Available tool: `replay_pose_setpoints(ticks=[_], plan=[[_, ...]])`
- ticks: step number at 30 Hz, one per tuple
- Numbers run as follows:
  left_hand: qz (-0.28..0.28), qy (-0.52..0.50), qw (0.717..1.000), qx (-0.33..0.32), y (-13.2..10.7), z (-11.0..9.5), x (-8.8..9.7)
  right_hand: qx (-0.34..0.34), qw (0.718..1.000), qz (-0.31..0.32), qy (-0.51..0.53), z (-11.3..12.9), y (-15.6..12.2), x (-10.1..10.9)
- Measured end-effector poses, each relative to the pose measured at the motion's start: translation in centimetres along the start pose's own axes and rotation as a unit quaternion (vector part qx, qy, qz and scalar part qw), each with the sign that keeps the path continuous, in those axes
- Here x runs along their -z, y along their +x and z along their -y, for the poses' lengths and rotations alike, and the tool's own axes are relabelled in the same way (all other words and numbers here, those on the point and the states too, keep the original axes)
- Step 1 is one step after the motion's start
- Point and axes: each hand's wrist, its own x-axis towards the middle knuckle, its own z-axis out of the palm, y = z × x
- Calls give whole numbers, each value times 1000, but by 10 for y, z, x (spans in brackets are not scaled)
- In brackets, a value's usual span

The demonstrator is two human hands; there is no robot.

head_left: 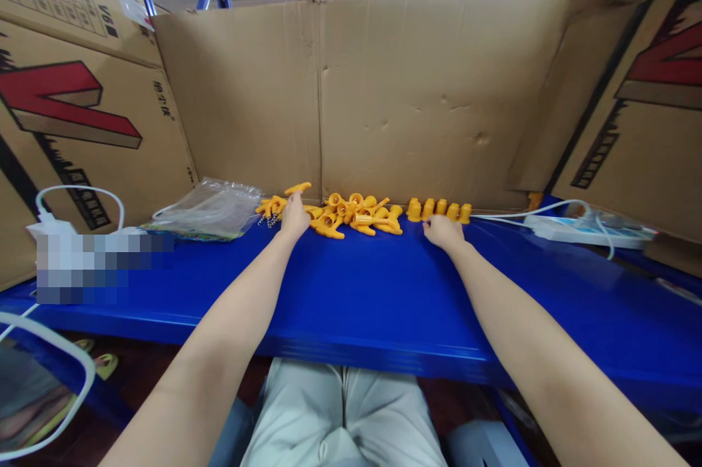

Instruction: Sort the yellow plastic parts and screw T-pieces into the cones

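Note:
My left hand (295,218) is closed on a yellow corkscrew handle (297,188), whose crossbar shows above the fingers. To its left lie more yellow corkscrews (270,207) with metal spirals. Right of that hand spreads a loose pile of yellow plastic parts (356,215), hollow bell-shaped pieces and handles mixed together. My right hand (443,232) has its fingers curled in front of a row of upright yellow bell-shaped pieces (441,208). The fingertips are at the row's lower edge, and whatever they may grip is hidden.
Cardboard walls (428,87) close off the back and sides of the blue table (351,284). Clear plastic bags (211,207) lie at the left, near a white charger with a cable (55,229). A white power strip (589,229) lies at the right.

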Motion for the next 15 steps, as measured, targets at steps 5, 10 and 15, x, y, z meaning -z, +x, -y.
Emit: replay_pose_setpoints(ticks=[5, 10, 15], plan=[[0, 28, 998, 56, 6, 14, 3, 108, 989, -95, 23, 27, -7, 6], [-22, 53, 995, 80, 8, 27, 3, 237, 969, -49, 54, 50, -15, 0], [51, 67, 991, 102, 10, 42, -4, 253, 967, 8, 33, 55, -16, -4]])
